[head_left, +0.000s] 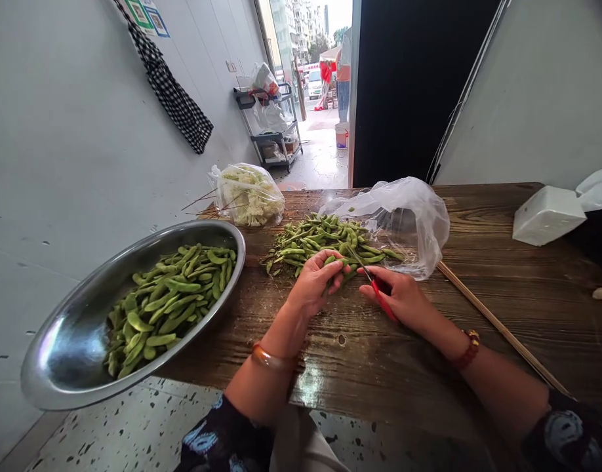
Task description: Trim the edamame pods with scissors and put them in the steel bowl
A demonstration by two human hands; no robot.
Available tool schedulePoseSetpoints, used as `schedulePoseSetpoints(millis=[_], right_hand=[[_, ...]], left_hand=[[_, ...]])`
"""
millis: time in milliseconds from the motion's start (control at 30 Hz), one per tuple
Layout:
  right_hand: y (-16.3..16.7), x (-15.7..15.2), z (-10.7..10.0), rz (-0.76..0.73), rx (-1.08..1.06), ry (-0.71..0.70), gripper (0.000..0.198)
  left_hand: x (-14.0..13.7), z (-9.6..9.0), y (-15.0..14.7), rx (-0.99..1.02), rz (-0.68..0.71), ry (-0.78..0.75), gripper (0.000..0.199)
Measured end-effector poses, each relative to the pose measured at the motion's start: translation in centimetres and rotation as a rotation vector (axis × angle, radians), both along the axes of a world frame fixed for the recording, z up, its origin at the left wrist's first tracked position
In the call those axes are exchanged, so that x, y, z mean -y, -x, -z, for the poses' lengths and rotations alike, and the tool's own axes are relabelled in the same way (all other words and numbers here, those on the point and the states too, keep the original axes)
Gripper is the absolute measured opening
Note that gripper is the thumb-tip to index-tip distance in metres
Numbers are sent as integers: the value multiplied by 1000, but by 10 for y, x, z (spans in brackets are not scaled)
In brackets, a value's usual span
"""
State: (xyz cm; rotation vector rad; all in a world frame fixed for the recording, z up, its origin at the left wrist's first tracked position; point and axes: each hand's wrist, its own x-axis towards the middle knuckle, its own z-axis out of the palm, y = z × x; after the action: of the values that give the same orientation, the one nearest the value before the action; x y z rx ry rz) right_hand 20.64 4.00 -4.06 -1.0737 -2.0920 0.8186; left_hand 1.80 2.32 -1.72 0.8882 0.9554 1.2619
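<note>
Green edamame pods (330,261) are pinched in my left hand (313,282), whose fingers are closed around them. My right hand (402,295) grips red-handled scissors (380,296), with the blades pointing up and left toward those pods. Just beyond both hands lies a loose pile of edamame pods (311,235) on the wooden table (291,354). To my left, a large steel bowl (69,341) holds many more pods (173,301). My right fingers partly cover the scissors' handles.
A bag of cauliflower (249,196) and a crumpled clear plastic bag (419,223) lie behind the pile. Thin wooden sticks (498,321) stretch along the right. A white box (547,215) stands at far right. Past the table are a cart (276,137) and an open doorway.
</note>
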Motion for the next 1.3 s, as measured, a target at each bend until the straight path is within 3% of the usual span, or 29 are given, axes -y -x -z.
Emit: schedulePoseSetpoints(millis=[567, 833, 1133, 1233, 1300], right_hand=[[0, 1, 6, -32, -28, -104, 46], [-2, 1, 2, -62, 10, -103, 40], [-4, -3, 0, 78, -79, 8, 47], [-4, -5, 2, 75, -112, 32, 46], [-4, -4, 2, 77, -119, 41, 47]], left_hand=[[6, 4, -10, -99, 101, -7, 33], [6, -1, -10, -110, 49, -12, 29], [-2, -8, 8, 226, -99, 61, 25], [-3, -8, 12, 153, -126, 46, 23], [-4, -5, 13, -20, -141, -3, 19]])
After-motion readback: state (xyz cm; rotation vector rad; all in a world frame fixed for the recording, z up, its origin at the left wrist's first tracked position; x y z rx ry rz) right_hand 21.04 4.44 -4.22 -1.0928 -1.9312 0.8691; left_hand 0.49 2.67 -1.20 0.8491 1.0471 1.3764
